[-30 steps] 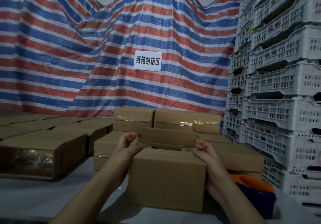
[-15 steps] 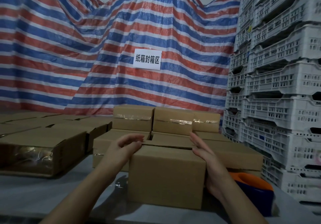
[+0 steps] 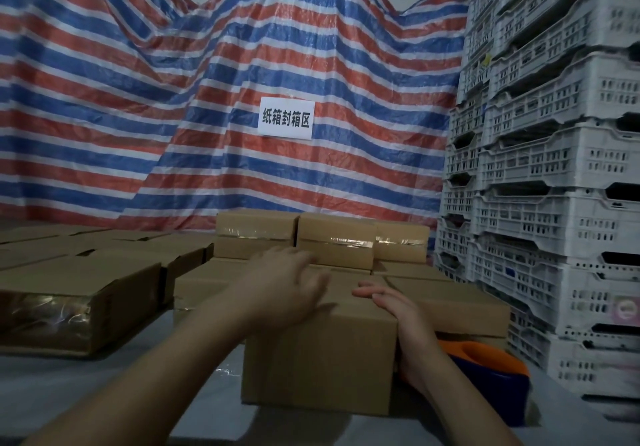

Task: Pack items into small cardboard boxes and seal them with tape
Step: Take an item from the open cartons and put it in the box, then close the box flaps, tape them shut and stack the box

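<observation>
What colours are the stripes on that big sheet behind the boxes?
The big sheet has red, blue and white stripes, seen clearly in the head view.

Small plain brown cardboard box (image 3: pixel 320 359) upright on the grey table, top flaps folded down flat, near face bare, orange-and-blue tape dispenser (image 3: pixel 491 373) just beside its right side — partly hidden, sealed boxes (image 3: pixel 336 243) with glossy tape stacked behind

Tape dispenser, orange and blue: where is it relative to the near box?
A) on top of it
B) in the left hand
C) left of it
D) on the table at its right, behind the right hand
D: the tape dispenser sits on the table, right of the box, partly hidden by the right hand.
</observation>
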